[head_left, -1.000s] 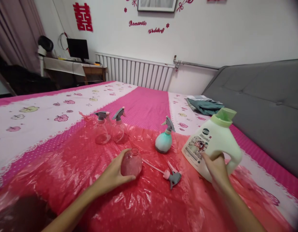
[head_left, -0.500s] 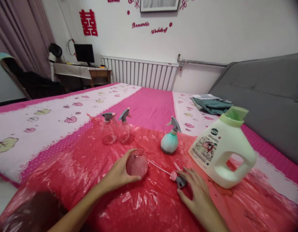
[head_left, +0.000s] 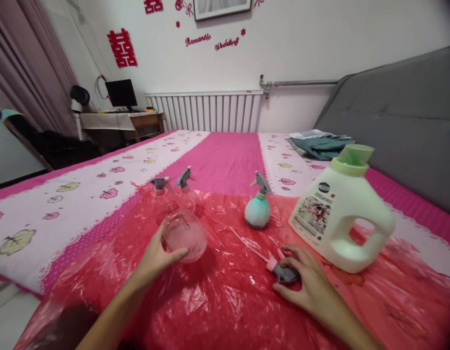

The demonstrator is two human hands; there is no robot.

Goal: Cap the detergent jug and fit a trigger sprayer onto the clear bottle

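My left hand [head_left: 156, 255] grips a clear round spray bottle body [head_left: 184, 234] with no top, lifted a little off the red plastic sheet [head_left: 225, 301]. My right hand [head_left: 308, 282] closes over a loose grey and pink trigger sprayer head [head_left: 283, 272], whose thin dip tube [head_left: 246, 244] trails off to the left on the sheet. A white detergent jug with a green cap [head_left: 343, 209] stands just right of that hand. A teal spray bottle [head_left: 258, 209] stands behind the sprayer head.
Two clear spray bottles with triggers [head_left: 171, 192] stand behind the lifted bottle. The sheet lies on a pink and white bedspread [head_left: 100, 170]. Folded clothes [head_left: 319, 143] lie near the grey headboard [head_left: 400, 112]. A radiator [head_left: 210, 112] and a desk [head_left: 115, 119] stand beyond.
My right hand left the detergent jug and came down on the sprayer head. My left hand raised the clear bottle off the sheet and moved it left.
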